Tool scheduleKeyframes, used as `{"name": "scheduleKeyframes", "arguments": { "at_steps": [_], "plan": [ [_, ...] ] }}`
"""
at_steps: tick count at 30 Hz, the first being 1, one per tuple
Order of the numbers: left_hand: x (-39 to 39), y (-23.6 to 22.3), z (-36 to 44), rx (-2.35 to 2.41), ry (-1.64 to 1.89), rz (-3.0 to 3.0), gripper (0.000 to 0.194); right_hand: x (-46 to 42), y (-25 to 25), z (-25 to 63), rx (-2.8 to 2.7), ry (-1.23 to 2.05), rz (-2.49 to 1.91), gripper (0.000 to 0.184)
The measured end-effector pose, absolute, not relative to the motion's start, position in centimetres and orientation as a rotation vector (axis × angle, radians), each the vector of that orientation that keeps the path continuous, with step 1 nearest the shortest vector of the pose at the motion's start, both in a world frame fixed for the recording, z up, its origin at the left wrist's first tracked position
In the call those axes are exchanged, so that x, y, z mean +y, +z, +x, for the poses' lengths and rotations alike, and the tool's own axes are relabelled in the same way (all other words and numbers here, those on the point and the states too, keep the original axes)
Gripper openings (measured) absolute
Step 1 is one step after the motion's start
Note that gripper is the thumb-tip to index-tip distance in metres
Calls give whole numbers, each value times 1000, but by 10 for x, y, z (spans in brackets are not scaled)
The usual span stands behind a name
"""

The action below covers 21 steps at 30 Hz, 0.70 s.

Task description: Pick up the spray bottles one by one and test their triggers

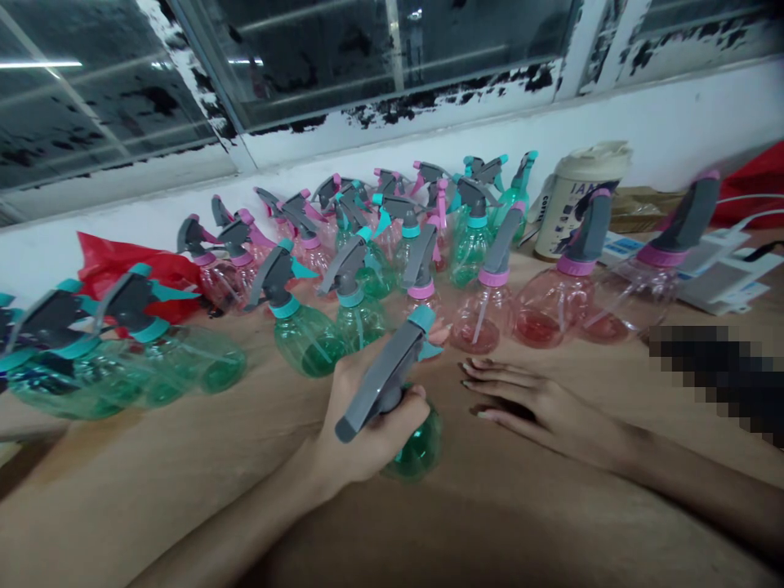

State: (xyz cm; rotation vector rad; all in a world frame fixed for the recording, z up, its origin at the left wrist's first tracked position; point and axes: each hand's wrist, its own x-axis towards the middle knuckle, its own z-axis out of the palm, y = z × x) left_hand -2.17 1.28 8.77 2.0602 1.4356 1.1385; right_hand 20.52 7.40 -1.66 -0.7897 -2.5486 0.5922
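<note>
Green bottle [422, 445] held; cup [556, 208] — behind pink bottles [551, 310]

Dim, cool light; streaky glare on window [343, 61]; slight blur; edges stretched

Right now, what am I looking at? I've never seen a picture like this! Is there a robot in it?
No robot here, just a person's two bare hands. There is one picture, taken by a camera on that person's head, looking forward and down.

The left hand grips a see-through green spray bottle with a grey top. The right hand is open and holds nothing, low over the brown table.

Beyond the hands stand see-through pink spray bottles and more green ones. At the back is a pale printed coffee cup, and at the left, crumpled red plastic.
</note>
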Motion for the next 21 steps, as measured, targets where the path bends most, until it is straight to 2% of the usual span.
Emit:
{"name": "scheduleKeyframes", "arguments": {
  "at_steps": [4, 11, 21],
  "plan": [
    [11, 88, -22, 1562, 1116, 1925, 8, 74, -17, 205, -2560, 579, -799, 37],
    [13, 91, -27, 1405, 1080, 1909, 23, 74, -17, 205, -2583, 578, -807, 38],
    [13, 92, -23, 1424, 1088, 1937, 13, 74, -16, 206, -2577, 592, -780, 34]
  ]
}}
